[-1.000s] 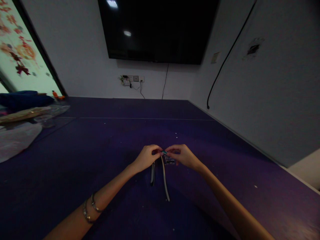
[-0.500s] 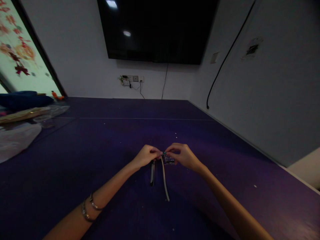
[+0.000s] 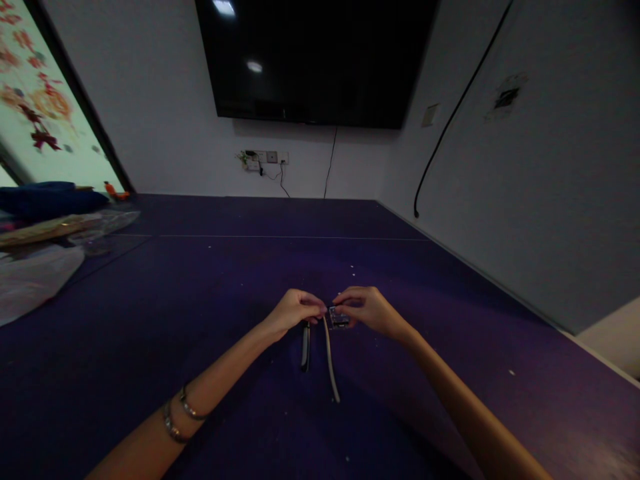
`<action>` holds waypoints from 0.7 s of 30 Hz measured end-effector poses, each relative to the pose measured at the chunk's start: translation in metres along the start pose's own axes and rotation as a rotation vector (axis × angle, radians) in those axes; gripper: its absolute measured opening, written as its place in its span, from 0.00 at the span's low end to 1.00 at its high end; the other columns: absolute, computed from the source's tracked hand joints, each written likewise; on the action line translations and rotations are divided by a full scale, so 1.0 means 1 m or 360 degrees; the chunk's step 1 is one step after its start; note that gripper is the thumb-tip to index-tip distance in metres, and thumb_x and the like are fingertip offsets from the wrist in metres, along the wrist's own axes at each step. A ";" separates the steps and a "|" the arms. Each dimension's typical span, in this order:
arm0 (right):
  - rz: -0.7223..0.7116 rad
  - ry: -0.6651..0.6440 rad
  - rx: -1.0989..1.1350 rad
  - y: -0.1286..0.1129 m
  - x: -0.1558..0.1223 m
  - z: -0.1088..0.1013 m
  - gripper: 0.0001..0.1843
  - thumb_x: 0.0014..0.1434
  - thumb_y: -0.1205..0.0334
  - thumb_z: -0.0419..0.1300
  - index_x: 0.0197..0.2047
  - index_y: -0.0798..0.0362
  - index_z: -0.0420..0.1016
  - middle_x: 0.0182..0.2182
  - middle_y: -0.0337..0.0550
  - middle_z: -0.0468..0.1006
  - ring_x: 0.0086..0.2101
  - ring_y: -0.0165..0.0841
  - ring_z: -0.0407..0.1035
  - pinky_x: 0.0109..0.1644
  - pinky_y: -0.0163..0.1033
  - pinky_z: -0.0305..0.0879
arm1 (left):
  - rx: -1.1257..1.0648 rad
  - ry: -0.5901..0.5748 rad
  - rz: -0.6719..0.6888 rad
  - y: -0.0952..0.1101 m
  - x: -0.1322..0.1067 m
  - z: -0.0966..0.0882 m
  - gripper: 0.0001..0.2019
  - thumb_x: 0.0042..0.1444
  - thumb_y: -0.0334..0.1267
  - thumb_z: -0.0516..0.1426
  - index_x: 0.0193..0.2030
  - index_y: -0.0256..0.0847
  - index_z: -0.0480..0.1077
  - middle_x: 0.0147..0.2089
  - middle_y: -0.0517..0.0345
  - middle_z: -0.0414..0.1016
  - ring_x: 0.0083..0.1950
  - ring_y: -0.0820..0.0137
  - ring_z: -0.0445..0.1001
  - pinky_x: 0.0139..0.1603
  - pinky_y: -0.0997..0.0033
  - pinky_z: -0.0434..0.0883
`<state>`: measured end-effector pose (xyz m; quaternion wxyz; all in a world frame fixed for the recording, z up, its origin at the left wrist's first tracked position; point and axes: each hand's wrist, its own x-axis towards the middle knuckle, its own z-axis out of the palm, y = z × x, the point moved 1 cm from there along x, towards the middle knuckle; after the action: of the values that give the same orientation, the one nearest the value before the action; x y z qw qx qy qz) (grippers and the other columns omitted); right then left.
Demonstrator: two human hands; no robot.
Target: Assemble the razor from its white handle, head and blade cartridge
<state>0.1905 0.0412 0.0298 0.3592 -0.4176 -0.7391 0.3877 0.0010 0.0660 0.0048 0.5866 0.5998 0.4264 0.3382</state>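
Note:
My left hand (image 3: 294, 312) is closed, thumb and fingertips pinched at the upper end of a pale cable (image 3: 329, 363). From there the cable runs down toward me in a slight curve. Just right of those fingertips is a small circuit board (image 3: 340, 320), gripped by the bent fingers of my right hand (image 3: 373, 312). A narrow gap separates the two hands. Below my left hand lies a slim dark tool with a grey strip (image 3: 305, 350); its upper end is covered by the hand, and its kind I cannot tell.
The hands work over a dark purple surface (image 3: 200, 300) with small white specks. Plastic bags (image 3: 37, 277) and a dark blue bundle (image 3: 53, 199) lie at the left. A television (image 3: 320, 60) hangs above wall sockets (image 3: 270, 157). A black cable (image 3: 450, 123) hangs along the right wall.
My right fingers have drawn slightly right, away from my left fingertips, so a small gap now shows between the hands. The pale cable and dark tool look nearly unmoved.

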 end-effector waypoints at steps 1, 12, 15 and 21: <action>0.0007 -0.0012 -0.0033 0.001 0.000 -0.001 0.14 0.51 0.56 0.61 0.36 0.58 0.77 0.33 0.44 0.74 0.26 0.28 0.70 0.24 0.32 0.71 | 0.0084 0.0016 0.0057 0.001 0.000 0.000 0.06 0.43 0.32 0.61 0.30 0.33 0.75 0.26 0.56 0.75 0.28 0.74 0.71 0.33 0.72 0.69; -0.0186 -0.0065 -0.0376 0.008 -0.001 -0.004 0.10 0.52 0.62 0.58 0.36 0.57 0.77 0.30 0.43 0.74 0.24 0.27 0.69 0.23 0.32 0.69 | 0.0600 0.0078 0.0493 0.007 -0.007 0.001 0.08 0.49 0.35 0.58 0.34 0.34 0.74 0.30 0.57 0.75 0.32 0.71 0.72 0.36 0.71 0.68; -0.0214 -0.0034 -0.0458 0.014 0.001 -0.009 0.10 0.52 0.65 0.57 0.36 0.57 0.77 0.30 0.44 0.74 0.26 0.29 0.70 0.23 0.31 0.68 | 0.0727 0.0080 0.0550 0.005 -0.006 0.002 0.11 0.50 0.34 0.58 0.41 0.35 0.72 0.36 0.54 0.76 0.37 0.69 0.73 0.40 0.68 0.69; -0.0019 0.0006 -0.0605 0.034 0.005 -0.023 0.12 0.50 0.67 0.56 0.36 0.59 0.78 0.30 0.46 0.75 0.25 0.30 0.69 0.19 0.31 0.66 | 0.1564 0.0053 0.0806 -0.008 0.005 0.014 0.20 0.49 0.38 0.61 0.50 0.37 0.67 0.49 0.51 0.72 0.51 0.62 0.66 0.52 0.61 0.63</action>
<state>0.2200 0.0638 0.0113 0.2776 -0.4743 -0.8008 0.2382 0.0147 0.0638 -0.0045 0.1312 0.8813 0.3857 0.2393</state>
